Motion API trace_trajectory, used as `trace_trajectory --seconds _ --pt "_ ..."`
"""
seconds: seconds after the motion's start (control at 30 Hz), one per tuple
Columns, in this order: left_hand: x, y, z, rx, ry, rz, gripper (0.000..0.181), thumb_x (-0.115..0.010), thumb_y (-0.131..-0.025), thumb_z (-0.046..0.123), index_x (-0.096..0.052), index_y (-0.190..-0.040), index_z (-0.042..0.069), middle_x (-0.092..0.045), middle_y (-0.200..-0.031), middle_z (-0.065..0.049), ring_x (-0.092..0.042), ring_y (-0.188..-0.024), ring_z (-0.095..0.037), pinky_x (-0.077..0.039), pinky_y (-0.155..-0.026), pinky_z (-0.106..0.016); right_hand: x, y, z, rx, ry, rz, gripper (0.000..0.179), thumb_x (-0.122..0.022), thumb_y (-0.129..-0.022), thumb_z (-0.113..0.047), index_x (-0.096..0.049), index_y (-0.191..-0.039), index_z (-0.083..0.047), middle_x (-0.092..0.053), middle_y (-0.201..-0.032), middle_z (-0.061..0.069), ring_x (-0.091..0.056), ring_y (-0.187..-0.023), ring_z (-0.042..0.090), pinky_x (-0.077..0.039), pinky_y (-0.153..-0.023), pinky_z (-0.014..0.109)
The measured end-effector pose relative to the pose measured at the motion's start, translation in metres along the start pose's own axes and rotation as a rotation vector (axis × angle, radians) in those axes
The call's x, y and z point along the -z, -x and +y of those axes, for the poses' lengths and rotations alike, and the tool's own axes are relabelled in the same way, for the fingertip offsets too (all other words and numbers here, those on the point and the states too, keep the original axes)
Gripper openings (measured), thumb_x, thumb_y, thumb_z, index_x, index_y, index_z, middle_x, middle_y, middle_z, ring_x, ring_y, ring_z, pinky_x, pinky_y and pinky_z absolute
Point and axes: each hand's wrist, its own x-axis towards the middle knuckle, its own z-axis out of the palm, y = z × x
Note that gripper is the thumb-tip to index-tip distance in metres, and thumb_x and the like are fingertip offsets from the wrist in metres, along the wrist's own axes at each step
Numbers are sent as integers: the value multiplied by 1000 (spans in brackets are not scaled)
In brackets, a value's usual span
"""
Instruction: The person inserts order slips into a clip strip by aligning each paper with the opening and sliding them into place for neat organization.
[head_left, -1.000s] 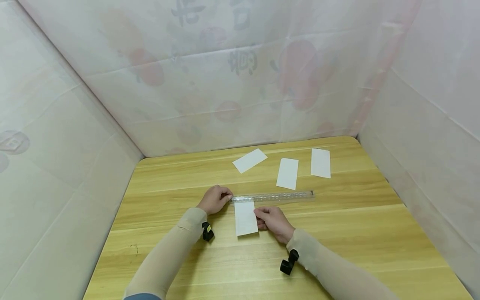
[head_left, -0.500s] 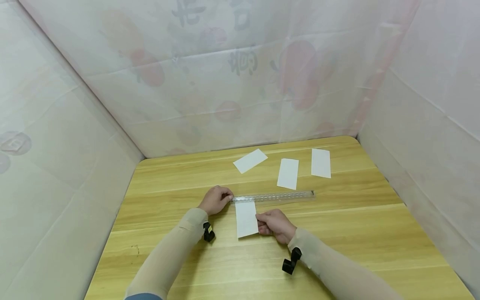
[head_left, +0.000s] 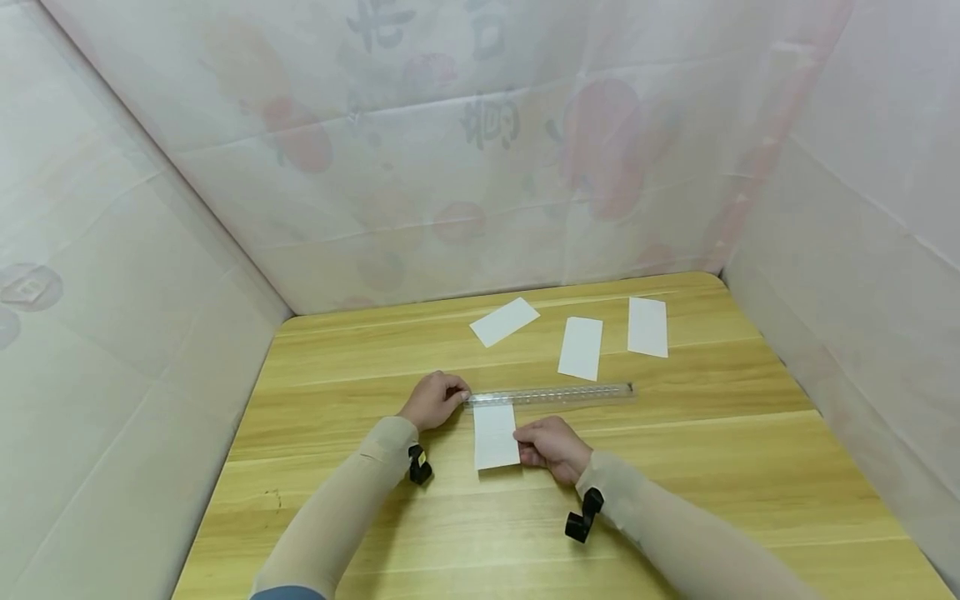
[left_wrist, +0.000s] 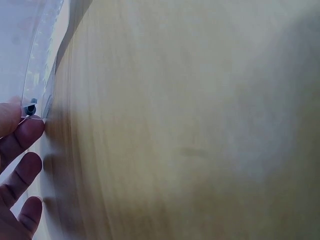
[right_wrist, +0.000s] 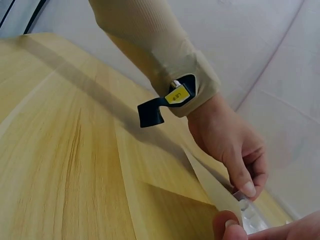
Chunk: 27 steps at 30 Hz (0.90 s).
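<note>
The left hand [head_left: 432, 402] pinches the left end of a clear plastic strip [head_left: 558, 395] between thumb and forefinger; its other fingers are bent and apart in the left wrist view. A small dark piece [left_wrist: 31, 107] shows at that end, beside the fingertips. The strip runs crosswise over the middle of the desk [head_left: 712, 500]. The right hand [head_left: 553, 446] pinches the right edge of a white paper [head_left: 496, 437], which is placed between the two hands, its far end meeting the strip. Whether that end sits inside or beneath the strip cannot be told. In the right wrist view the paper's near part is raised from the desk, with a shadow below. Farther back lie three more papers: a slanted sheet [head_left: 505, 322] at left, a middle sheet [head_left: 581, 348] and a right-hand sheet [head_left: 648, 327], none touching another. Both arms wear beige sleeves [head_left: 341, 500] and black wrist mounts [head_left: 583, 515]. Pale printed cloth [head_left: 480, 192] stands behind the desk.
</note>
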Motion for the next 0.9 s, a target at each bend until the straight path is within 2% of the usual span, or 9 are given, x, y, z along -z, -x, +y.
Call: trace_trajectory --seconds 0.2,0.47,0.67,0.9 --pt "-2 -1 -1 6 4 0 13 -57 -92 25 -69 -92 21 -60 -85 13 -51 -81 -9 -43 -75 -31 -2 -2 -2 2 -31 25 17 -57 -87 -4 -61 -96 11 -59 -70 10 -57 -53 10 -51 -57 25" --pt "-2 1 -3 -3 17 1 13 -57 -92 25 -69 -92 21 -61 -87 12 -54 -85 -9 -45 -78 -32 -4 -9 -1 6 -37 74 18 -60 -87 -7 -63 -95 9 -62 -76 11 -59 -60 13 -51 -59 26" --pt "-2 1 -2 -8 19 4 13 -57 -92 25 -69 -92 20 -61 -86 13 -52 -82 -9 -44 -76 -32 -6 -9 0 22 -27 116 12 -59 -87 -6 -63 -82 4 -54 -64 6 -49 -53 12 -45 -53 24" --pt "-2 -1 -1 -13 5 13 13 -57 -91 25 -69 -92 20 -61 -85 14 -51 -79 -8 -44 -74 -31 -8 -8 -1 41 -43 145 19 -59 -85 -5 -59 -67 0 -52 -60 5 -46 -51 11 -43 -52 23"
